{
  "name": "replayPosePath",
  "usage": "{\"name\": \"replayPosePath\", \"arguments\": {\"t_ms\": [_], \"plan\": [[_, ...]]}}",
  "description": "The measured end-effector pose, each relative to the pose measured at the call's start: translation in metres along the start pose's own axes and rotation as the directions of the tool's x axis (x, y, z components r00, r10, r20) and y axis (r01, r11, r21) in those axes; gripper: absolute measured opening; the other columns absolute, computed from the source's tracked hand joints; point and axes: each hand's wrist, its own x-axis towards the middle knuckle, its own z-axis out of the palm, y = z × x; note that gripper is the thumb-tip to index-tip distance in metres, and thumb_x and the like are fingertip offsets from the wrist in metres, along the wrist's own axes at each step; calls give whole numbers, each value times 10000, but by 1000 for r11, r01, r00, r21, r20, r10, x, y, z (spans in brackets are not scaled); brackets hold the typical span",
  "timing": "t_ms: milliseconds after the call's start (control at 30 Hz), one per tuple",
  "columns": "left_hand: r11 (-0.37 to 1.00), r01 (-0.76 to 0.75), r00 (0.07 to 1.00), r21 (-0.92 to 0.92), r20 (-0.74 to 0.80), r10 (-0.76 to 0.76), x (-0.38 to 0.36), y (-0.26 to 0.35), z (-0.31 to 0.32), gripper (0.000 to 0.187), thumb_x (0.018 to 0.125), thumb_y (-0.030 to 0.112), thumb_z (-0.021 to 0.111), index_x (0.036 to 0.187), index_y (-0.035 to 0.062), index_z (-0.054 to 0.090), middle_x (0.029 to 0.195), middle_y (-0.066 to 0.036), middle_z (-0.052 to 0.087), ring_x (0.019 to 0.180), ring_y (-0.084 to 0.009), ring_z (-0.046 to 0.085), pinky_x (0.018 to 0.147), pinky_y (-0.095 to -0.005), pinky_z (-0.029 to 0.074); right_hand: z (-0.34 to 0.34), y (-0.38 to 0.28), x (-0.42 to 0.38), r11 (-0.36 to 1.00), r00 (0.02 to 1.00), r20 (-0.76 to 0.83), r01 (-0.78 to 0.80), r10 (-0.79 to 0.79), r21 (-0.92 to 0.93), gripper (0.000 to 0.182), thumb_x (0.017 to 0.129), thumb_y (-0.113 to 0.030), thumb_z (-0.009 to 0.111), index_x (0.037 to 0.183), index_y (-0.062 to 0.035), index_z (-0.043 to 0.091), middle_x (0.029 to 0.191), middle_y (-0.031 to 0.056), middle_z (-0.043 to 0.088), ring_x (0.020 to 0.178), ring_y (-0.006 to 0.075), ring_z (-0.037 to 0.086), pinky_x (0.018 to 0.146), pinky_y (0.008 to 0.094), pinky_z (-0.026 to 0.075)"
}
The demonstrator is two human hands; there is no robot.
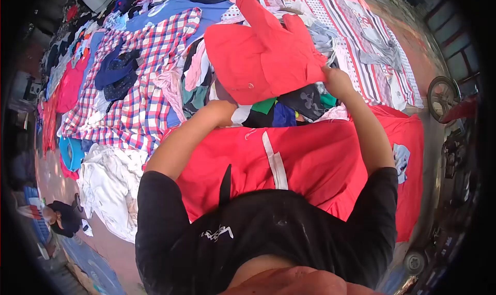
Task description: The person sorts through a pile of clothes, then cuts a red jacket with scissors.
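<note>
A red garment (263, 52) is lifted above a mixed heap of clothes in the upper middle of the head view. My right hand (338, 82) is closed on its right edge. My left hand (221, 112) is at the heap just below the garment's lower left side, beside a small white cloth (241, 114); its fingers are largely hidden. Beneath the raised garment lie green, dark and blue pieces. A large red cloth (320, 155) with a white strip spreads between the heap and my body.
Checked cloth (170, 47) and a navy garment (116, 70) lie left, white clothes (108, 181) lower left. Striped, dotted cloth (356, 42) lies right. A person (64, 217) is at the lower left. A wheel (443, 99) stands at the far right.
</note>
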Motion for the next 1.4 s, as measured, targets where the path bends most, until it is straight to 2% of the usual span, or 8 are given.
{"name": "replayPosePath", "arguments": {"t_ms": [33, 133, 267, 367, 567, 767, 1067, 1400], "plan": [[991, -131, 977, 10, 170, 128, -3, 14, 9, 658, 847, 342, 710, 1393, 69, 464, 1236, -203, 632, 1081, -385, 648, 909, -473, 520, 23, -1, -5, 989, 986, 167, 20, 5, -147, 258, 792, -146, 643, 1039, -79, 669, 946, 178, 719, 920, 359, 703, 793, 466, 564], [918, -384, 923, -99, -36, 383, -11, 77, 25, 576, 867, 292, 692, 1355, 55, 497, 1129, -185, 646, 1042, -362, 649, 879, -474, 523, 77, -22, -24, 976, 911, 412, 108, -21, -191, 216, 805, -99, 608, 999, -66, 698, 976, 175, 725, 921, 325, 717, 782, 439, 577], [898, -426, 900, -109, -145, 410, -8, 99, -7, 526, 867, 264, 694, 1317, 57, 516, 1104, -176, 645, 1041, -359, 641, 854, -468, 524, 94, -49, -7, 970, 913, 400, 165, -82, -177, 175, 823, -134, 597, 952, -71, 699, 964, 161, 732, 914, 314, 722, 738, 435, 583], [892, -425, 880, -156, -300, 367, 15, 88, 8, 500, 856, 257, 700, 1280, 56, 529, 1103, -185, 642, 1040, -358, 643, 852, -462, 525, 98, -51, -12, 969, 916, 381, 194, -123, -154, 196, 825, -138, 596, 979, -58, 685, 952, 151, 734, 900, 311, 724, 716, 430, 585], [965, -232, 972, -119, -72, 225, 32, 64, 13, 460, 824, 270, 721, 1188, 39, 559, 1017, -178, 656, 962, -353, 668, 805, -466, 538, 95, -52, -8, 987, 928, 355, 145, -113, -67, 196, 796, -102, 611, 982, -50, 645, 875, 171, 724, 821, 322, 725, 670, 445, 571], [942, -298, 929, -151, -274, 250, 44, 70, 18, 430, 821, 272, 725, 1136, 28, 562, 990, -177, 663, 935, -359, 674, 776, -474, 542, 76, -78, -3, 981, 926, 334, 191, -175, -16, 231, 771, -64, 617, 999, -24, 619, 852, 173, 718, 806, 327, 721, 669, 436, 569], [950, -101, 946, -296, -325, -1, 54, 61, 16, 496, 909, 224, 608, 1323, 2, 449, 952, -236, 670, 896, -409, 670, 756, -509, 531, 49, -114, -25, 921, 837, 383, 355, -390, 162, 271, 761, -57, 626, 1024, 7, 605, 881, 176, 716, 834, 317, 720, 693, 438, 556], [631, 5, 935, -776, -221, -279, 76, 54, 26, 862, 892, 465, 641, 1478, -55, 281, 1142, -345, 631, 1082, -476, 622, 934, -501, 495, 31, -166, -63, 634, 427, 489, 326, -761, 701, 282, 785, -104, 656, 1043, 6, 625, 935, 237, 687, 960, 416, 656, 833, 509, 508]]}}
